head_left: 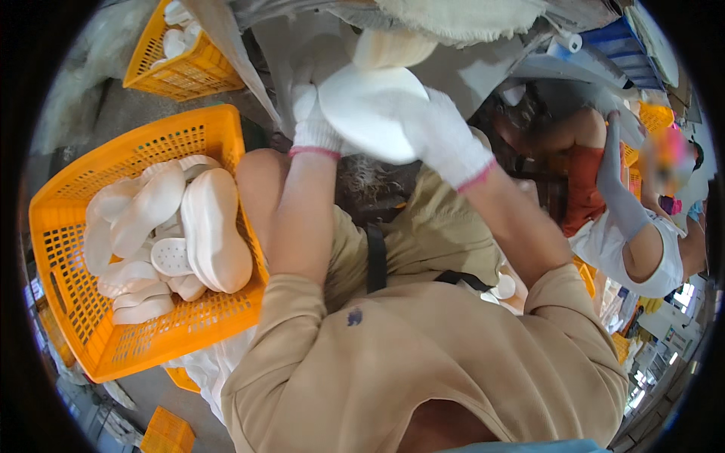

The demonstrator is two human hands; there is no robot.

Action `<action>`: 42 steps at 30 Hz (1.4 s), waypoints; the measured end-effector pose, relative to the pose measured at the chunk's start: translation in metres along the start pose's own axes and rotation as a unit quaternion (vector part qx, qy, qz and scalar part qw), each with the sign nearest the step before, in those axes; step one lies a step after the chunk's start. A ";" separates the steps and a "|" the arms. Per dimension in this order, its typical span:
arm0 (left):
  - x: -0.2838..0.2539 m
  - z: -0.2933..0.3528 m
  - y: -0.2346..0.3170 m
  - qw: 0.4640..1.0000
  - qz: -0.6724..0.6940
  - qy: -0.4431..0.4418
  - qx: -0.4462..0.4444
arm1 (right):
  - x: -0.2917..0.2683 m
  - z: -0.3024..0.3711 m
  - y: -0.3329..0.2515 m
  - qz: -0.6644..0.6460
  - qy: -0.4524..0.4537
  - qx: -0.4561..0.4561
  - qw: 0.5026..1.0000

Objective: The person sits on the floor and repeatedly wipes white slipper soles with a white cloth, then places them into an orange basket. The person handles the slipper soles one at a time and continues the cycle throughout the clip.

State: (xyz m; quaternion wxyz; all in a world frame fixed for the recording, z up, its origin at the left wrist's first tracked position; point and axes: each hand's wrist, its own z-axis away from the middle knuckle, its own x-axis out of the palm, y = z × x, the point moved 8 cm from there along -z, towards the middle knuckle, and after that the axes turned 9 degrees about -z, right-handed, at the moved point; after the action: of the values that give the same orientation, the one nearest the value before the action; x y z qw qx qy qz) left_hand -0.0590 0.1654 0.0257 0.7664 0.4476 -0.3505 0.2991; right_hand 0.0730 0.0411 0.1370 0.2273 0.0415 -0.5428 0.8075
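Note:
Both my hands wear white knit gloves with pink cuffs. Between them is a white foam clog, its smooth side turned up. My left hand grips its left edge, the fingers partly hidden beneath it. Around its right side my right hand is closed. The clog's far end meets a pale, rounded wheel-like part under a frayed white cloth; whether they touch or just overlap I cannot tell. To my left, an orange plastic crate holds several white clogs, piled loosely.
A second orange crate with white pieces stands at the far left. Grey sheeting hangs around the work spot. On the right sits another person in a white top, close to my right arm. A small orange crate lies at the lower left.

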 end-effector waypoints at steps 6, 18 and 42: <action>0.027 0.052 -0.042 0.976 -0.203 -0.067 -0.028 | -0.055 0.072 -0.006 0.139 0.012 -0.055 0.989; -0.164 0.245 0.180 0.192 -0.932 0.306 0.037 | -0.275 0.250 0.047 0.777 0.124 0.012 0.617; -0.305 0.264 0.255 0.794 -0.482 0.361 0.083 | -0.066 0.144 0.030 0.383 0.029 -0.236 0.892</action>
State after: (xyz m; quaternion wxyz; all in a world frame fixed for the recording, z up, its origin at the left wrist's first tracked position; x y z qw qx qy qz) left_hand -0.5031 -0.0084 -0.0050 0.8422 0.4798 0.2390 0.0584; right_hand 0.0935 -0.1183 0.1498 -0.0812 -0.2481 -0.6843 0.6808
